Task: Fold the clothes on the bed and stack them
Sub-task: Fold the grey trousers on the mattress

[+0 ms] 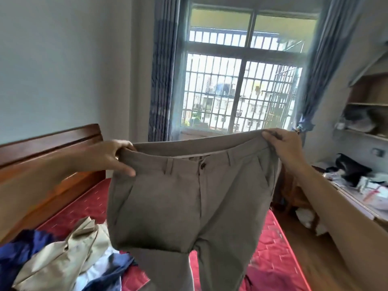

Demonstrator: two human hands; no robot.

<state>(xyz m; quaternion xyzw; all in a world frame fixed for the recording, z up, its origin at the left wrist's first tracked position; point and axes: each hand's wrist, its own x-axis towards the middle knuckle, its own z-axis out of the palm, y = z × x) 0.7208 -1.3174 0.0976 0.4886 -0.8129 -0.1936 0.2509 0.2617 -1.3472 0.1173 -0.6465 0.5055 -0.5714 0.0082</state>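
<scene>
A pair of grey-brown woven trousers with belt loops and a dark button at the waist [184,198] hangs in mid-air at the centre of the view, front facing the camera, held up over the red quilted mattress [84,204]. The left hand [113,156], at nine o'clock from the button, grips the left end of the waistband: the thumb lies across the front of the cloth and the curled fingers sit behind the band, mostly hidden. The right hand [283,148], at two o'clock from the button, pinches the other end of the waistband, its fingers bent over the top edge; the fingertips are hidden behind the cloth. The band is stretched wide between them. Both trouser legs run down to six o'clock and are cut off by the lower edge, so their hems cannot be seen.

At seven o'clock a heap of unfolded clothes [63,261] lies on the mattress: beige, dark blue and white pieces, blurred and partly cut off. A dark wooden headboard [50,141] stands at nine o'clock. A barred window [237,91] with blue curtains fills twelve o'clock. At three o'clock a cluttered desk [357,198] holds things too blurred to name.
</scene>
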